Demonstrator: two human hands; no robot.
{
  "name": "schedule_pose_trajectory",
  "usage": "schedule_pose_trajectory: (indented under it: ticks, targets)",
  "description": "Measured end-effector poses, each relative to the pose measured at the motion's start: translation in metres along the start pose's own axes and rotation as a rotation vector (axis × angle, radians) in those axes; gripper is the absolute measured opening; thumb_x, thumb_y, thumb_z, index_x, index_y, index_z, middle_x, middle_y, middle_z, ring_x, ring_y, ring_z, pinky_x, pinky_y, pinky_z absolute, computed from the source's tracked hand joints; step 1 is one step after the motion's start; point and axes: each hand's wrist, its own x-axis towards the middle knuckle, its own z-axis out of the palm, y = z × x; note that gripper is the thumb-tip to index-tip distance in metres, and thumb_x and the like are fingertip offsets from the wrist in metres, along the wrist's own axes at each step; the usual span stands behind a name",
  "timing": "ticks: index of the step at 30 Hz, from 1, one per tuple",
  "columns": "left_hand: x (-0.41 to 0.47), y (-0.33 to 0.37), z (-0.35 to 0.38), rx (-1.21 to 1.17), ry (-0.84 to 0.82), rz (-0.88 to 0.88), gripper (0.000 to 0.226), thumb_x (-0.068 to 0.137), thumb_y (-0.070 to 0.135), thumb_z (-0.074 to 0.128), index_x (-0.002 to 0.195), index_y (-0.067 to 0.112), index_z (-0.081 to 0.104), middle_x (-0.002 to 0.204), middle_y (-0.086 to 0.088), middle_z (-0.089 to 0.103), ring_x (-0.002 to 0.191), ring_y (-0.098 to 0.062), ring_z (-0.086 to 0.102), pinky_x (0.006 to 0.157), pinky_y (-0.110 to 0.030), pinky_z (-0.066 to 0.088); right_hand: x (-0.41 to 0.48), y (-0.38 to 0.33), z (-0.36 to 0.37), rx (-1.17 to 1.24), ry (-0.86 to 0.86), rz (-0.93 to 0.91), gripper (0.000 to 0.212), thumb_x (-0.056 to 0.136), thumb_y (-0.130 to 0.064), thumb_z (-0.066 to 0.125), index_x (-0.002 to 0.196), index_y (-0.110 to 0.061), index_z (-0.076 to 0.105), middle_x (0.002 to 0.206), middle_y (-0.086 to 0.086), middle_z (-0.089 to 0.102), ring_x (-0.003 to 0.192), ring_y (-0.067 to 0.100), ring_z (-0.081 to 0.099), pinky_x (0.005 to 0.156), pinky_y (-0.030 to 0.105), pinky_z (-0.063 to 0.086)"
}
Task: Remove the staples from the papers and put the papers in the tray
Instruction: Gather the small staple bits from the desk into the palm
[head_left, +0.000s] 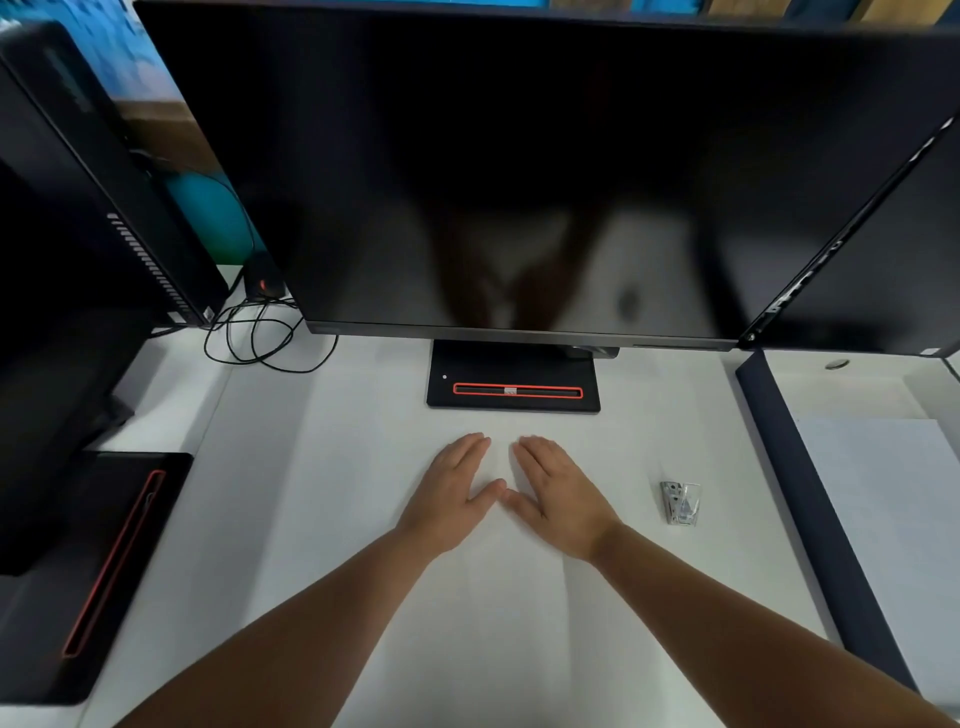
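Note:
White papers (332, 519) lie spread flat across the desk in front of the monitor. My left hand (452, 499) and my right hand (558, 501) rest palm down on them, side by side, thumbs touching, holding nothing. A small shiny metal staple remover (679, 503) lies on the paper to the right of my right hand, apart from it. The tray (810, 499), with a dark blue rim, sits at the right edge of the desk, and a white sheet (893, 519) lies inside it. No staple is visible on the papers.
A large dark monitor (519, 171) stands close behind the papers, its black base (514, 376) just beyond my fingertips. A second monitor's base (104, 561) and a computer tower (78, 182) fill the left. Black cables (260, 338) loop at back left.

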Motion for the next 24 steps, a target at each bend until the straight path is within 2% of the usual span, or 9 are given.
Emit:
schedule_pose_trajectory:
  ticks: [3, 6, 11, 14, 17, 19, 21, 23, 24]
  targets:
    - [-0.001, -0.002, -0.003, -0.019, 0.035, 0.033, 0.053, 0.100, 0.034, 0.042, 0.148, 0.017, 0.030, 0.156, 0.003, 0.025, 0.145, -0.009, 0.017, 0.118, -0.020, 0.007, 0.000, -0.001, -0.009, 0.056, 0.053, 0.026, 0.069, 0.092, -0.057, 0.033, 0.143, -0.010, 0.033, 0.145, 0.007, 0.040, 0.134, 0.021, 0.034, 0.113, 0.035, 0.030]
    - [0.000, -0.008, -0.005, 0.058, 0.110, 0.022, 0.050, 0.102, 0.034, 0.032, 0.147, 0.014, 0.032, 0.156, 0.000, 0.027, 0.145, -0.010, 0.017, 0.116, -0.018, -0.001, 0.011, 0.004, -0.020, 0.046, 0.022, 0.141, 0.072, 0.093, -0.058, 0.032, 0.148, -0.014, 0.021, 0.155, 0.003, 0.025, 0.142, 0.019, 0.020, 0.118, 0.035, 0.020]
    - [0.000, -0.018, -0.001, 0.232, -0.058, 0.004, 0.069, 0.096, 0.052, 0.008, 0.152, 0.014, 0.015, 0.161, 0.000, 0.006, 0.148, -0.011, -0.002, 0.117, -0.027, -0.011, 0.008, 0.000, -0.012, -0.051, -0.076, 0.119, 0.080, 0.090, -0.064, 0.019, 0.150, -0.013, 0.007, 0.159, 0.002, 0.006, 0.146, 0.015, 0.000, 0.120, 0.034, 0.001]
    - [-0.001, -0.010, -0.002, 0.191, -0.083, 0.041, 0.058, 0.102, 0.042, 0.022, 0.152, 0.013, 0.017, 0.161, 0.000, 0.007, 0.148, -0.008, -0.002, 0.116, -0.024, -0.011, -0.003, -0.006, -0.007, 0.024, -0.046, 0.043, 0.085, 0.086, -0.071, 0.015, 0.148, -0.013, 0.020, 0.156, 0.004, 0.022, 0.144, 0.018, 0.016, 0.120, 0.037, 0.014]
    - [-0.005, 0.000, -0.002, 0.071, -0.117, 0.108, 0.051, 0.103, 0.033, 0.030, 0.151, 0.015, 0.022, 0.160, 0.006, 0.013, 0.142, 0.004, 0.002, 0.110, -0.010, -0.011, -0.003, -0.003, -0.009, 0.112, 0.019, 0.063, 0.087, 0.085, -0.074, 0.017, 0.144, -0.012, 0.031, 0.148, 0.006, 0.037, 0.137, 0.020, 0.031, 0.115, 0.036, 0.028]
    - [-0.007, 0.005, -0.003, -0.007, -0.105, 0.124, 0.048, 0.103, 0.029, 0.033, 0.149, 0.017, 0.028, 0.158, 0.008, 0.019, 0.138, 0.008, 0.008, 0.107, -0.003, -0.006, 0.001, 0.002, -0.012, 0.134, 0.073, 0.156, 0.078, 0.089, -0.065, 0.028, 0.146, -0.012, 0.027, 0.152, 0.005, 0.031, 0.140, 0.019, 0.025, 0.117, 0.034, 0.022]
    - [-0.009, 0.008, -0.005, -0.078, -0.070, 0.120, 0.045, 0.103, 0.026, 0.034, 0.148, 0.019, 0.033, 0.156, 0.010, 0.025, 0.141, 0.004, 0.017, 0.109, -0.005, 0.004, 0.003, 0.005, -0.016, 0.115, 0.041, 0.215, 0.073, 0.093, -0.057, 0.033, 0.148, -0.012, 0.020, 0.157, 0.004, 0.020, 0.144, 0.018, 0.014, 0.119, 0.033, 0.014]
    - [-0.009, 0.007, -0.007, -0.060, -0.032, 0.134, 0.044, 0.103, 0.025, 0.031, 0.146, 0.018, 0.035, 0.154, 0.011, 0.026, 0.141, 0.003, 0.015, 0.114, -0.010, 0.006, 0.002, 0.005, -0.016, 0.056, -0.028, 0.185, 0.077, 0.091, -0.061, 0.024, 0.149, -0.013, 0.015, 0.159, 0.002, 0.012, 0.146, 0.016, 0.005, 0.120, 0.033, 0.006]
    - [-0.008, 0.005, -0.006, -0.008, -0.003, 0.161, 0.047, 0.102, 0.029, 0.025, 0.146, 0.016, 0.036, 0.154, 0.010, 0.027, 0.140, 0.002, 0.013, 0.118, -0.019, 0.005, 0.000, 0.003, -0.015, 0.026, -0.052, 0.148, 0.082, 0.087, -0.067, 0.015, 0.150, -0.013, 0.013, 0.159, 0.002, 0.010, 0.146, 0.014, 0.002, 0.120, 0.031, 0.002]
